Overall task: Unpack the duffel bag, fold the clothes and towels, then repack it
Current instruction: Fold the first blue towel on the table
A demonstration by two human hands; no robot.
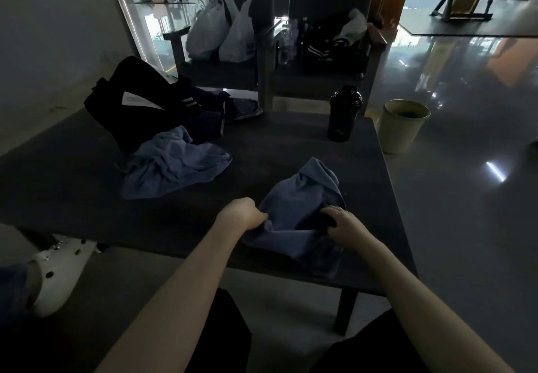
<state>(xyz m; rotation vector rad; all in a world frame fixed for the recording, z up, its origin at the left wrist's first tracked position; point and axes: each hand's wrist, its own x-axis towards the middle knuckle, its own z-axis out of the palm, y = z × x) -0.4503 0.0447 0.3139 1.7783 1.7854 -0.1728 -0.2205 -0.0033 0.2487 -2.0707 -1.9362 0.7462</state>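
I log the left hand point(244, 216) clenched on the near towel's point(300, 197) left edge, the right hand point(341, 224) gripping its right side, on the table point(276, 154).

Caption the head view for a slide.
The left hand and right hand grip a blue towel on the table, duffel bag beyond.

Your dark table point(291, 151), with five things lying on it.
At the far left you have the black duffel bag point(131, 101), with a heap of dark clothes point(209, 116) touching its right side and a crumpled blue towel point(177, 165) against its near side. A black bottle point(343, 113) stands upright at the far right. A second towel point(302, 206) sits bunched at the near right edge.
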